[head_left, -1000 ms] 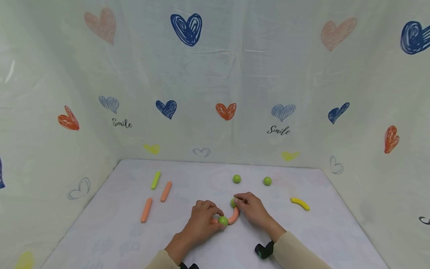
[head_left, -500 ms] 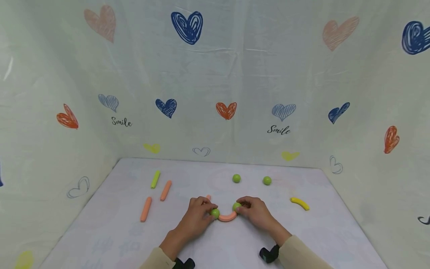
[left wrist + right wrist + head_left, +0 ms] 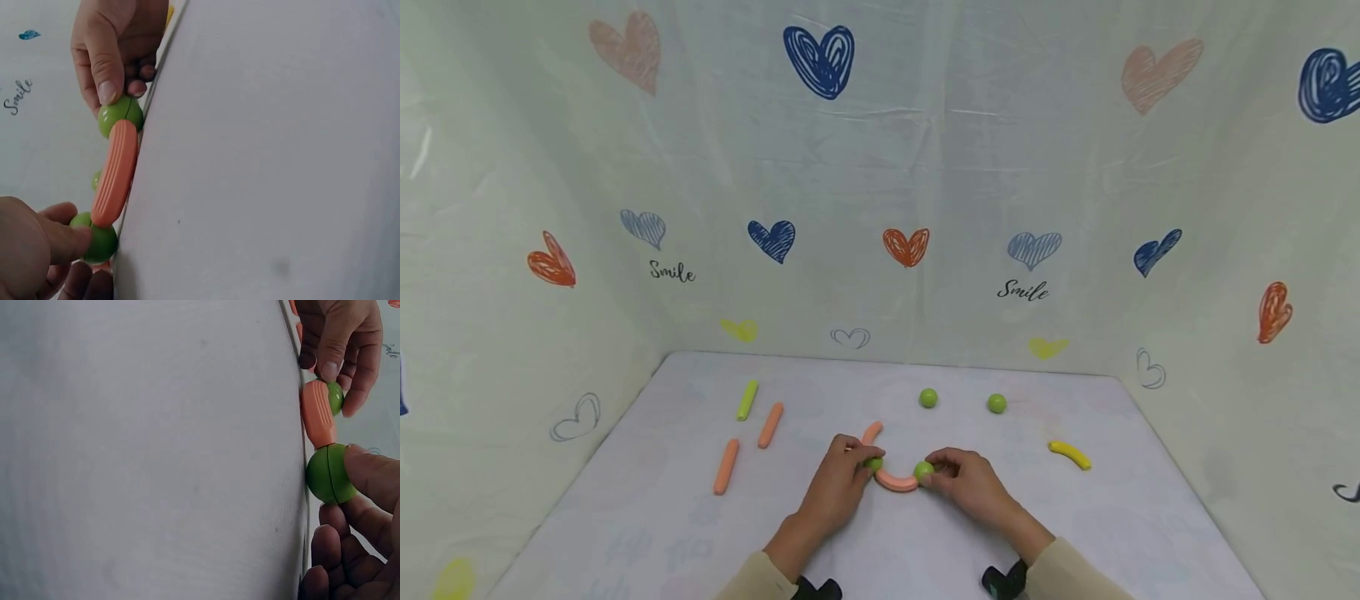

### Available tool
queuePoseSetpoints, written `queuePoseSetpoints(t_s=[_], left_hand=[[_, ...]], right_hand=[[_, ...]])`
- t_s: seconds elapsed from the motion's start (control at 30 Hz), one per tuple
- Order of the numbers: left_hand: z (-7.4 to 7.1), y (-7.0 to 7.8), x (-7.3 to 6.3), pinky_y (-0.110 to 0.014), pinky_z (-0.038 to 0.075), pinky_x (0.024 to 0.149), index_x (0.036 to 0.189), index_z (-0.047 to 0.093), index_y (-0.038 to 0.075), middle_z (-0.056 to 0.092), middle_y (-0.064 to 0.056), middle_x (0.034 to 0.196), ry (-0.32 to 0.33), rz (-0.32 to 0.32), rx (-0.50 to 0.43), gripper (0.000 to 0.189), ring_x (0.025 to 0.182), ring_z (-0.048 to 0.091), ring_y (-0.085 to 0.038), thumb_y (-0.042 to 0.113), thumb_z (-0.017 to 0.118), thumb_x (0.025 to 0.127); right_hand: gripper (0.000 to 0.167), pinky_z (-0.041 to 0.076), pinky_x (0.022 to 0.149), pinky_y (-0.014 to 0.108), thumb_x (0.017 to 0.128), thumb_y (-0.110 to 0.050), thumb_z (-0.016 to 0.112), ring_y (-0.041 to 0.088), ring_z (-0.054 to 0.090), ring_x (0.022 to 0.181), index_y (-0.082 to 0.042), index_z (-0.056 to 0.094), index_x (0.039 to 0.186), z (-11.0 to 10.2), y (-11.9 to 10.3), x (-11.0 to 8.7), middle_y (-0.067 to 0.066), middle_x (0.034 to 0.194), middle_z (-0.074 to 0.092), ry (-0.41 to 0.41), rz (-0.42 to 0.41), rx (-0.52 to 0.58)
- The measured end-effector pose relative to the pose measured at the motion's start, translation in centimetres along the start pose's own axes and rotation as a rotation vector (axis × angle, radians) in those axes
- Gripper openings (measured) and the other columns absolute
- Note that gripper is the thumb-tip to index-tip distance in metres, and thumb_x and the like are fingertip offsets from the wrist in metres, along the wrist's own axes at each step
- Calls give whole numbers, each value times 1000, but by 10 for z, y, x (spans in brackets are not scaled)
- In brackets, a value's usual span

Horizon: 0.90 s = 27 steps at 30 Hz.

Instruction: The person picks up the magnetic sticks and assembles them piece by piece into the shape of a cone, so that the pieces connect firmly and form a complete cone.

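My left hand [image 3: 833,482] pinches a green ball [image 3: 105,245] between thumb and fingers. Fixed to that ball is one end of a curved orange ribbed rod [image 3: 897,483]. At the rod's other end sits a second green ball [image 3: 328,475], which my right hand [image 3: 972,485] pinches with thumb and fingertips. Beyond the left hand's fingers, another curved orange rod [image 3: 872,432] reaches away from the left ball; its join is hidden by the fingers. The left wrist view shows the middle rod [image 3: 117,172] running from ball to ball.
On the left of the white table [image 3: 647,517] lie two straight orange rods [image 3: 726,467] and a yellow-green rod [image 3: 747,400]. Farther back are two loose green balls [image 3: 928,397]. A curved yellow rod [image 3: 1070,455] lies at the right. A heart-printed curtain [image 3: 962,183] encloses the back and sides.
The joined balls and rods have turned and shifted left, and the far orange rod has come into fuller view past the left hand. Both hands keep their pinch.
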State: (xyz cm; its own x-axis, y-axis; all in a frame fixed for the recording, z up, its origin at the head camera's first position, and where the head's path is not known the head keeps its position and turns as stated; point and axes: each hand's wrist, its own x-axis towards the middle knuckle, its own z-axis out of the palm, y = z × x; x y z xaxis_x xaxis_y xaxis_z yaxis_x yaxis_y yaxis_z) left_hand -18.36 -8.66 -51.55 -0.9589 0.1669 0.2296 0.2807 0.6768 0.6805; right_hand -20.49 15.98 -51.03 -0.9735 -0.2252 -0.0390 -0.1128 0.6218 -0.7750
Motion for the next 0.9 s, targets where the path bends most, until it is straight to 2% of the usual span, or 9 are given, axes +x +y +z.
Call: queuePoseSetpoints(t_s=[0.1,0.23,0.33,0.4,0.6,0.73,0.8,0.9], left_hand=[[5,1,-2,-25,54,79,115,80,14,55,-1,113,52,23,3,24,96,59,-11,1,74,96],[10,4,-4,-30,56,83,110,81,13,59,0,112,90,98,33,22,99,61,-14,-1,76,94],[12,7,-4,-34,55,85,107,82,14,66,-1,115,73,127,23,20,101,60,-18,0,75,94],[12,8,-5,-32,54,83,106,82,14,70,-1,117,46,131,6,19,100,59,-18,2,75,93],[12,8,-3,-23,44,74,104,81,14,77,6,112,2,171,-21,17,86,51,-8,13,85,88],[13,7,-2,-19,39,71,104,81,16,77,11,107,9,194,5,19,81,45,-4,18,88,86],[15,7,-2,-22,40,73,103,81,17,77,11,107,31,194,35,21,83,45,-6,19,90,85],[15,7,-3,-32,44,86,104,82,20,74,6,117,73,191,99,24,98,49,-13,22,92,82]], right_hand=[[27,48,68,25,89,-25,85,13,59,81,-12,78,112,1,0,-2,-5,91,71,-12,-13,4],[26,49,69,24,90,-24,85,11,62,81,-11,78,110,3,1,-4,-5,92,73,-14,-42,16],[24,50,69,23,90,-23,84,10,63,81,-10,78,109,4,3,-4,-5,93,74,-12,-65,24],[24,50,69,23,90,-24,84,9,63,80,-10,78,109,5,3,-5,-5,93,74,-10,-77,28],[26,50,69,22,91,-27,83,4,62,78,-9,78,108,4,4,-4,-6,91,75,-5,-110,35],[26,49,69,22,91,-28,84,4,62,77,-9,78,108,3,4,-4,-5,89,74,-7,-109,45],[26,50,69,22,91,-29,84,4,62,77,-9,78,107,4,4,-4,-5,90,75,-12,-108,43],[26,50,69,22,92,-30,83,5,62,78,-10,78,108,3,3,-3,-6,91,75,-23,-102,32]])
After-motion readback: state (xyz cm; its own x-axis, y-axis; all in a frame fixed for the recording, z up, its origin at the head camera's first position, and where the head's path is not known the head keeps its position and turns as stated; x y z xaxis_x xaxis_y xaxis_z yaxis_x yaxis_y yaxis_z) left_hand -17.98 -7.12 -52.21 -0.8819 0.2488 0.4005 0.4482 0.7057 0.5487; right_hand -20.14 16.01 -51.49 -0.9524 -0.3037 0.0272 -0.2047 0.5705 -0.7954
